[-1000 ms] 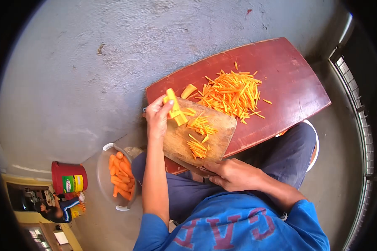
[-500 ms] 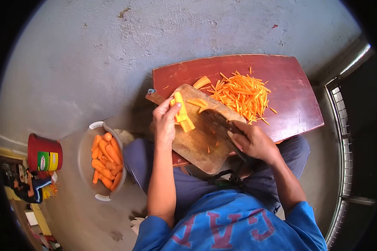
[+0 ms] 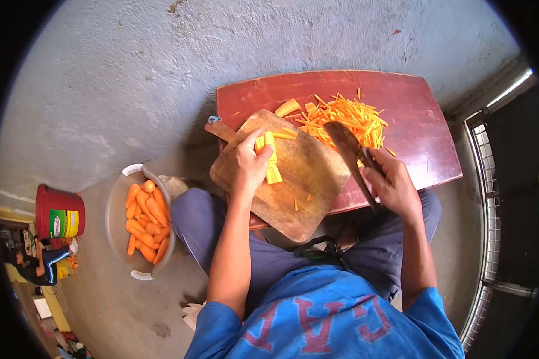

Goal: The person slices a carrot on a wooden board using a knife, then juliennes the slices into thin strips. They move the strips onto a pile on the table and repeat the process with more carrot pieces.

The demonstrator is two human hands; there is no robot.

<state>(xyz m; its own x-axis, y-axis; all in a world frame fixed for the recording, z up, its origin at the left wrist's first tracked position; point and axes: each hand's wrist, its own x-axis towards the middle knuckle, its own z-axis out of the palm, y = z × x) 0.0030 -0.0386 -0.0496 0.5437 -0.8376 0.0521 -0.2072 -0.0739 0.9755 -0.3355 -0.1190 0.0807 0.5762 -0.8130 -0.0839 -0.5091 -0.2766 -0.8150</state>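
Note:
My left hand (image 3: 249,161) grips a stack of thick carrot slices (image 3: 272,170) over the left part of a worn wooden cutting board (image 3: 311,179). In my right hand (image 3: 396,184) is a broad dark-bladed knife (image 3: 345,145), held by its handle past the board's right edge. Its blade points up and left, in front of a heap of carrot strips (image 3: 356,115). A flat carrot piece (image 3: 284,133) rests on the board just beyond my left hand, and small scraps lie near the board's lower part. Behind the board sits a cut carrot chunk (image 3: 288,107).
Board and strips are on a low red table (image 3: 419,137) against a blue-grey wall (image 3: 269,36). On the floor at left stands a basin (image 3: 111,218) of whole carrots (image 3: 156,210). Farther left are a red bucket (image 3: 45,209) and another person (image 3: 36,269). A metal-framed grille (image 3: 491,221) is at right.
The knife has swung from above the board to its right side, its blade turning upward toward the strips. My left hand, still holding the carrot slices, has shifted slightly right relative to the board.

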